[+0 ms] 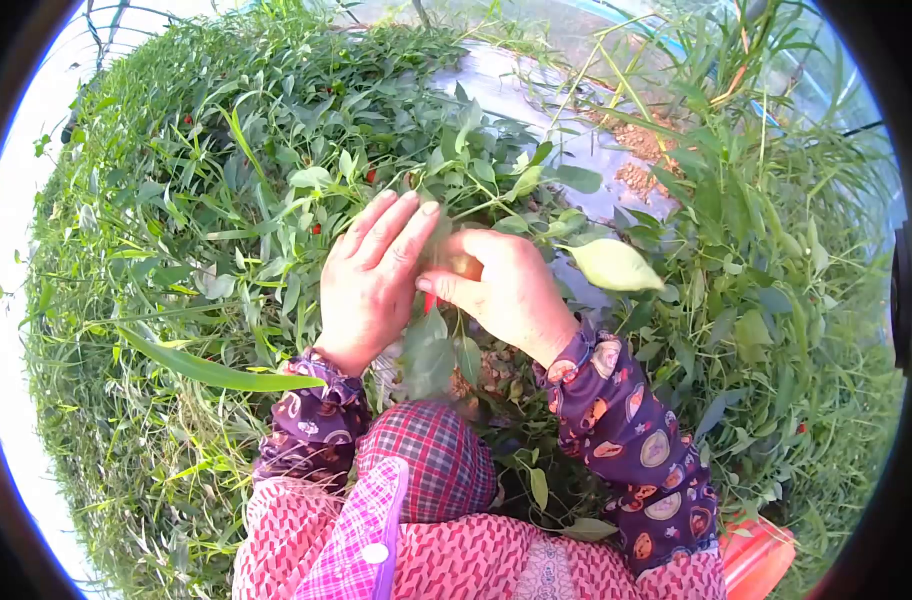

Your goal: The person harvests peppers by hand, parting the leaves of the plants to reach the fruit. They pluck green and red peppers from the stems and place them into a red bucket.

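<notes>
The green plants (pixel 156 300) are the largest thing; they cover the left side, the right side and most of the far part. In the far right part, a pale sheet (pixel 496 80) lies on the ground, and some brown soil (pixel 641 180) shows beside it. At the near edge is the person's pink patterned clothing (pixel 466 560). The dark patterned sleeves (pixel 641 450) reach forward from it, and a checked knee (pixel 431 460) stands between them. An orange-red object (pixel 759 558) is partly visible at the near right.

The two hands are close together in the middle, among the leaves. The left hand (pixel 376 270) has its back upward, with straight fingers lying side by side. Its thumb and palm are hidden, so I cannot tell if it grasps something. The right hand (pixel 501 290) is bent inward, its thumb pointing left toward the left hand. I cannot tell if it is firmly closed.

A pale green leaf (pixel 616 265) is just to the right of the right hand, and a long grass blade (pixel 216 368) crosses near the left wrist. The smallest is a red pepper (pixel 431 302), partly seen at the tip of the right thumb, between the hands; whether it is pinched or only touched, I cannot tell.
</notes>
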The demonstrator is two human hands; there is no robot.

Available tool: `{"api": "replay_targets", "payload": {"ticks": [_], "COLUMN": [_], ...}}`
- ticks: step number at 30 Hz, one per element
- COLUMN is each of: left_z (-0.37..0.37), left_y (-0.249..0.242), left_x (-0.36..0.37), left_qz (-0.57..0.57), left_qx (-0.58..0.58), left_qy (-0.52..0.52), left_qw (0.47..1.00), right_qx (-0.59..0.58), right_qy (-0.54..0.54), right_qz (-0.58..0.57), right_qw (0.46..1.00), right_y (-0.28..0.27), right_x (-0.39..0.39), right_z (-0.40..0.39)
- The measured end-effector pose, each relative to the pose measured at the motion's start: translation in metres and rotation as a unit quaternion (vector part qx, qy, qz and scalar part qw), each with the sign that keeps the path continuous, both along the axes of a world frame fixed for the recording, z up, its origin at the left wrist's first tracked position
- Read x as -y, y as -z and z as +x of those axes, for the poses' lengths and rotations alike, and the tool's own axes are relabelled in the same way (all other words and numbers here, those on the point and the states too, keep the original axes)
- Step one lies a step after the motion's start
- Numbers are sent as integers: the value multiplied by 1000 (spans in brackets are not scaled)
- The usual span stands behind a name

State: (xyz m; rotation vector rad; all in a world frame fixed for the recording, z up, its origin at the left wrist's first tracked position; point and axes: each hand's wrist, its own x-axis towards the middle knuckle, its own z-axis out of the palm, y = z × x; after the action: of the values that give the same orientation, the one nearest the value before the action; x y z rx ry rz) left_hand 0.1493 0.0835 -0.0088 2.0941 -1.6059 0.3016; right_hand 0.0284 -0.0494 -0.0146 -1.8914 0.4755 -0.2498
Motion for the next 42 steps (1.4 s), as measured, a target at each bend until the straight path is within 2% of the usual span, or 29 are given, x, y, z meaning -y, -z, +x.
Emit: {"api": "replay_targets", "payload": {"ticks": [1, 3, 5, 7, 8, 9, 15, 17, 18, 19, 21, 23, 24, 25, 27, 28, 31, 32, 33, 35, 36, 37, 39, 40, 41, 42], "left_z": [1, 5, 9, 13, 15, 16, 6, 5, 18, 30, 32, 35, 33, 31, 35, 33, 35, 37, 36, 27, 29, 26, 23, 27, 28, 23], "left_y": [4, 14, 20, 23, 25, 25, 17, 20, 29, 34, 27, 27, 16, 19, 16, 9, 9, 7, 5, -8, -8, -8, -13, -6, -3, 0], "left_x": [4, 3, 0, -2, -5, -6, -10, -11, -10, -18, -21, -34, -44, -43, -45, -47, -48, -47, -47, -40, -39, -37, -35, -39, -38, -38], "left_qz": [26, 9, -42, -71, -101, -131, -145, -141, -165, -167, -272, -361, -305, -415, -413, -397, -457, -459, -460, -491, -514, -517, -519, -496, -491, -465], "left_qx": [1, -2, 9, 37, 43, 51, 17, 28, -1, -42, -77, -299, -173, -395, -375, -379, -377, -365, -360, -419, -431, -422, -432, -404, -369, -359], "left_qy": [19, 19, 52, 65, 83, 100, 119, 97, 72, 24, -49, -95, -179, -136, -153, -151, -123, -111, -111, -156, -137, -145, -114, -140, -108, -163], "left_qw": [999, 1000, 998, 995, 991, 985, 982, 985, 984, 985, 958, 878, 919, 808, 816, 822, 796, 802, 804, 748, 729, 730, 729, 756, 782, 793], "right_qx": [63, 120, 82, 114, 55, 22, 40, 49, 152, 182, 180, 104, 119, 89, 9, -18, 1, 7, 10, 42, 77, 78, 95, 97, 139, 145], "right_qy": [3, 21, 29, -29, -75, -97, -156, -204, -291, -367, -327, -181, -151, -94, -28, -4, -21, -7, -11, -24, -40, -52, -132, -147, -119, -81], "right_qz": [-114, -163, -152, -19, 138, 232, 358, 428, 385, 393, 459, 628, 608, 581, 512, 530, 491, 443, 443, 365, 249, 253, 161, 199, 154, 95], "right_qw": [991, 979, 985, 993, 986, 968, 920, 879, 863, 823, 806, 750, 771, 803, 858, 848, 871, 897, 896, 930, 965, 963, 973, 964, 971, 981], "right_y": [3, 16, -8, -14, -18, -24, -2, -4, -7, -26, -29, -18, -2, 8, 35, 34, 17, 17, 17, 17, 21, 17, -8, -25, -39, -48], "right_x": [-3, -6, -6, -5, -2, 4, 2, 3, 5, 5, 1, 13, 16, 19, 18, 14, 7, 3, 0, -7, -10, -15, -27, -38, -48, -54], "right_z": [0, -4, -13, -15, -15, -15, -21, -26, -29, -32, -41, -47, -47, -48, -47, -44, -34, -26, -19, -5, 2, 4, 5, 4, 3, 6]}}
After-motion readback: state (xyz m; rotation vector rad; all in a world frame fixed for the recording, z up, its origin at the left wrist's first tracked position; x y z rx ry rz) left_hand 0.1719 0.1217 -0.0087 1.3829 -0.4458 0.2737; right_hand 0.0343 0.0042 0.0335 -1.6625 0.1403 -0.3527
